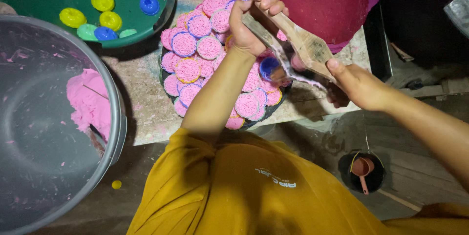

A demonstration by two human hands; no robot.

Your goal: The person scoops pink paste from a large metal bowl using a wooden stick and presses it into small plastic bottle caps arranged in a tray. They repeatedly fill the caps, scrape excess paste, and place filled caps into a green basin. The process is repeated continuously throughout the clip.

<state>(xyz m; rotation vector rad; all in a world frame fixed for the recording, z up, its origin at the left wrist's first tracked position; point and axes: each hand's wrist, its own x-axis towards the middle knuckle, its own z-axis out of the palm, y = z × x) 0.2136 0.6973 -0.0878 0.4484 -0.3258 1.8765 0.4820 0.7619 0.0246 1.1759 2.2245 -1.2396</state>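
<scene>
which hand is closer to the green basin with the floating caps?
Left. The left hand grips the wooden press at its top end, toward the green basin. The right hand holds the press's far end, farther away.

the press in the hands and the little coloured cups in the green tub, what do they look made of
The press, gripped by the left hand and right hand, looks like bare, unvarnished wood: pale brown, matte, worn. The cups in the green tub look like moulded plastic: bright even colours, smooth and slightly glossy.

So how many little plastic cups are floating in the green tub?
9 in the green tub: three along the top, two yellow and one blue mid-row, and three along the near rim. The tub's edge may hide more.
</scene>
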